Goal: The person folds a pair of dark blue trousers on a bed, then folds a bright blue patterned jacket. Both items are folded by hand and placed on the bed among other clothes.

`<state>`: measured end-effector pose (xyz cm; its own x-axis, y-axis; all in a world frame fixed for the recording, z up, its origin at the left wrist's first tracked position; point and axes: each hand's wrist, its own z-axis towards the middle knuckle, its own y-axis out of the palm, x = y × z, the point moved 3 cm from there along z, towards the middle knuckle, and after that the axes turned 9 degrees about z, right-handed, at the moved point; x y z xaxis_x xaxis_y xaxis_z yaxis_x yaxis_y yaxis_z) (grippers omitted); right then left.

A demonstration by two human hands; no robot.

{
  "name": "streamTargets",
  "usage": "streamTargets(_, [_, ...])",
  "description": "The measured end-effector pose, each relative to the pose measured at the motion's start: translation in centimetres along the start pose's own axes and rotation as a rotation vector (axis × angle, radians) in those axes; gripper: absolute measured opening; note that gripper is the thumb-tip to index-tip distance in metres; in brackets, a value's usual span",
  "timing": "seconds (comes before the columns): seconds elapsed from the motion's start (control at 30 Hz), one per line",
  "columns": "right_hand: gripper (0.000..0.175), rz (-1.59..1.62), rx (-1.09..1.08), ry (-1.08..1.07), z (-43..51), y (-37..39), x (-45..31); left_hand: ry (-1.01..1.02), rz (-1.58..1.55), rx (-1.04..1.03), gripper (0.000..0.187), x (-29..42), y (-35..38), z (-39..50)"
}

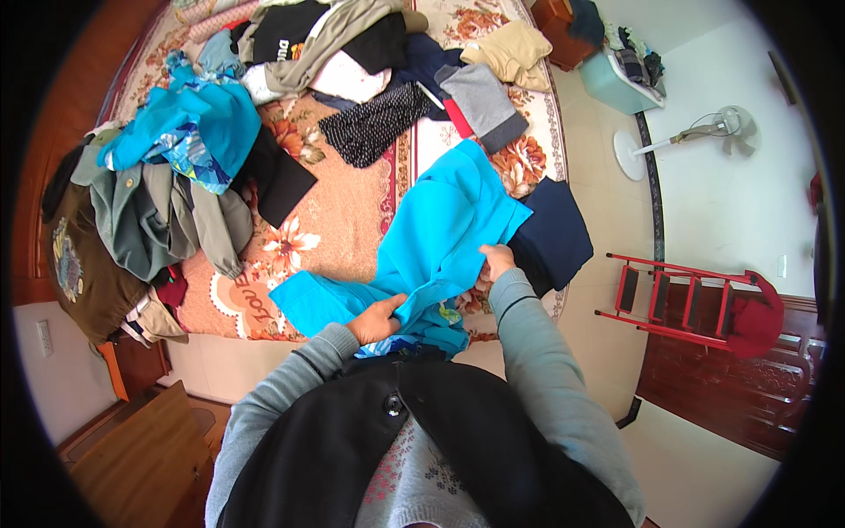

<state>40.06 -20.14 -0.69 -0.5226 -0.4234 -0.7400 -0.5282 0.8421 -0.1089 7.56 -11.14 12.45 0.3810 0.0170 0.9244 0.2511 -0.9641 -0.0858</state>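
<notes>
A bright blue garment (429,224) spreads across the near edge of the bed, and both my hands grip it. My left hand (377,321) pinches its near edge close to my body. On the right, my right hand (496,261) holds the garment's edge between thumb and fingers. A patterned blue part hangs below my left hand, over the bed's edge. Folded dark navy clothing (553,231) lies just beyond my right hand. Another blue garment with a patterned trim (198,125) rests on the heap to the left.
Piled clothes (125,211) cover the bed's left side. Folded grey shorts (485,99), tan clothing (508,54) and a black speckled garment (376,122) lie farther back on the floral bedspread (343,198). Right of the bed stand a white fan (693,135) and a red stepladder (673,303).
</notes>
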Motion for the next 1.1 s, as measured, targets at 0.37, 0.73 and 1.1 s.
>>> streamTargets(0.37, [0.016, 0.334, -1.098, -0.440, -16.6, 16.8, -30.4, 0.334, -0.064, 0.622, 0.026, 19.1, -10.9, -8.3])
streamTargets(0.73, [0.021, 0.133, -1.919, -0.592, -42.6, 12.6, -39.8, 0.766, 0.811, 1.083, 0.023, 31.4, -8.7, -22.5])
streamTargets(1.1, [0.024, -0.151, -1.693, -0.772, -45.5, 9.5, -37.9, 0.902, 0.923, 0.562, 0.016, 34.7, -9.9, -19.8])
